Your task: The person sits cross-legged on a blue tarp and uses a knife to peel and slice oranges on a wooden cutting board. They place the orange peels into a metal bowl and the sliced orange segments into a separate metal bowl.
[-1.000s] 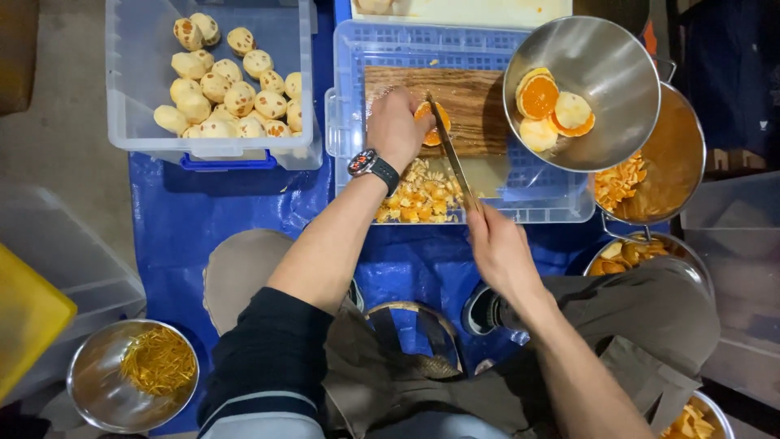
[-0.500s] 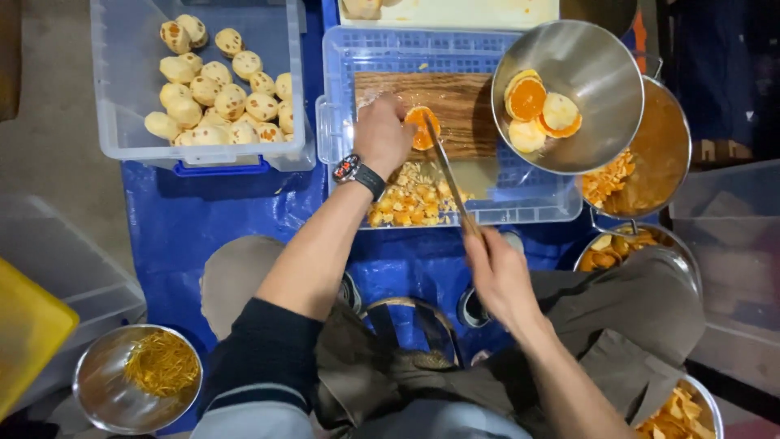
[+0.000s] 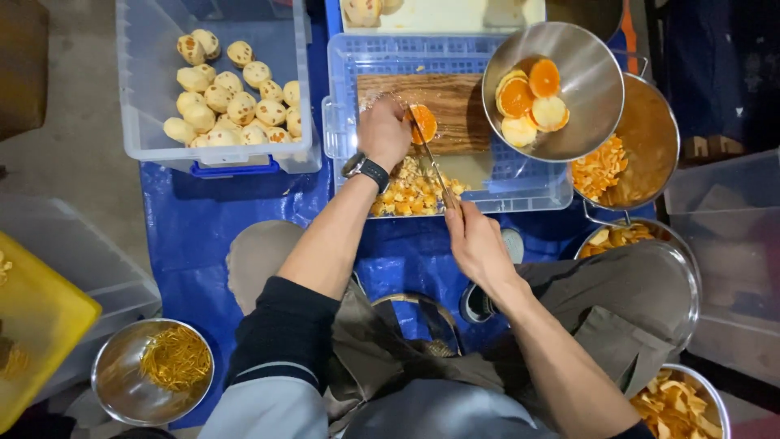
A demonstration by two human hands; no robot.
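A knife (image 3: 435, 167) is gripped by the right hand (image 3: 478, 244), its long axis running up and slightly left, tip pointed away from the body. An orange half (image 3: 424, 123) is clamped under the left hand (image 3: 383, 132) on the wooden board (image 3: 455, 102).

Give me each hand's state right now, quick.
Left hand: closed down on the orange fruit half, pinning it to the wooden cutting board.
Right hand: grip closed on the knife, blade at the fruit.
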